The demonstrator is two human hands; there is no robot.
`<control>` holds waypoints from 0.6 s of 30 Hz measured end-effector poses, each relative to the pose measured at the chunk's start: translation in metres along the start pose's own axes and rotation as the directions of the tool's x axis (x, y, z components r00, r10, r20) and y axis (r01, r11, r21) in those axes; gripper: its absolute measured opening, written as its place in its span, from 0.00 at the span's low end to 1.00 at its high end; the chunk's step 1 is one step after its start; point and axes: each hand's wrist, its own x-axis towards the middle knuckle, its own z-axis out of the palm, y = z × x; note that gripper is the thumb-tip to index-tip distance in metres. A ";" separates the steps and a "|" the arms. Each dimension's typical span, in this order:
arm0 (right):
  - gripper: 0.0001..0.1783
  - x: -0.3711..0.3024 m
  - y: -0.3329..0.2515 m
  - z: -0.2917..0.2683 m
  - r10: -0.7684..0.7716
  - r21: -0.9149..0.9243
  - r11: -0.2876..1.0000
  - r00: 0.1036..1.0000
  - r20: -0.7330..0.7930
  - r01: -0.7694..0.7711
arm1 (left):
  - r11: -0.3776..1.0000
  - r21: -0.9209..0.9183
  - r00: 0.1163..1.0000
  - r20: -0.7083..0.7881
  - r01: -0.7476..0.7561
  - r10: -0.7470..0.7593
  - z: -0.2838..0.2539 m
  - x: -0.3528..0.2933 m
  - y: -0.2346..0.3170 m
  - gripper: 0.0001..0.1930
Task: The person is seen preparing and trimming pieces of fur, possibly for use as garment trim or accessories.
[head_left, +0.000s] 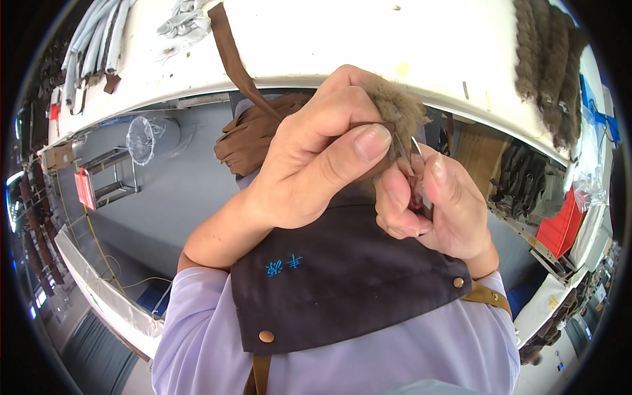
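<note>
My left hand (309, 148) pinches a piece of brown fur (398, 105) between thumb and fingers, in front of my chest. Close beside it, my right hand (454, 204) is closed around small thread snips (416, 150), mostly hidden by the fingers. The pointed metal blades rise against the fur's lower right side. Whether they touch a thread cannot be seen. Behind my left wrist hangs a gathered brown cloth (253, 135), and a long brown strip (230, 56) runs from it up onto the table.
A white table (316, 39) spans the far side, its edge just beyond my hands. Brown fur strips (556, 72) lie at its right, grey-white strips (99, 39) at its left. A red bin (561, 224) and cardboard (480, 151) are at right; a metal rack (112, 184) stands at left.
</note>
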 end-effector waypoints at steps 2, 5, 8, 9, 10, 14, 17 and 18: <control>0.24 0.001 0.000 0.001 0.004 0.016 1.000 1.000 -0.007 -0.004 | 0.999 0.032 1.000 0.005 -0.011 0.011 -0.001 -0.001 -0.002 0.15; 0.22 0.002 0.003 0.000 -0.006 0.032 0.999 1.000 -0.021 0.006 | 0.999 0.047 1.000 -0.006 -0.005 0.005 0.004 -0.001 -0.001 0.14; 0.19 0.005 0.005 -0.001 -0.058 -0.018 0.998 0.997 -0.058 0.057 | 0.996 0.032 0.996 -0.013 0.087 -0.086 0.007 0.000 0.009 0.13; 0.18 0.006 0.006 -0.001 -0.096 -0.069 0.994 0.992 -0.084 0.090 | 0.986 0.035 0.987 -0.006 0.161 -0.161 0.006 0.001 0.011 0.13; 0.18 0.008 0.007 -0.002 -0.096 -0.068 0.994 0.992 -0.086 0.091 | 0.986 0.034 0.987 -0.004 0.162 -0.162 0.005 0.001 0.009 0.13; 0.16 0.009 0.008 -0.009 -0.139 -0.137 0.982 0.987 -0.084 0.127 | 0.991 0.072 0.993 0.016 0.115 -0.117 0.004 0.001 0.006 0.12; 0.17 0.014 0.009 -0.021 -0.380 -0.265 0.900 0.921 -0.086 0.347 | 0.991 -0.017 0.991 -0.005 0.133 -0.133 0.003 0.002 0.006 0.11; 0.19 0.016 0.009 -0.025 -0.606 -0.400 0.745 0.792 -0.070 0.534 | 0.984 -0.095 0.988 -0.016 0.149 -0.151 0.003 0.002 0.005 0.11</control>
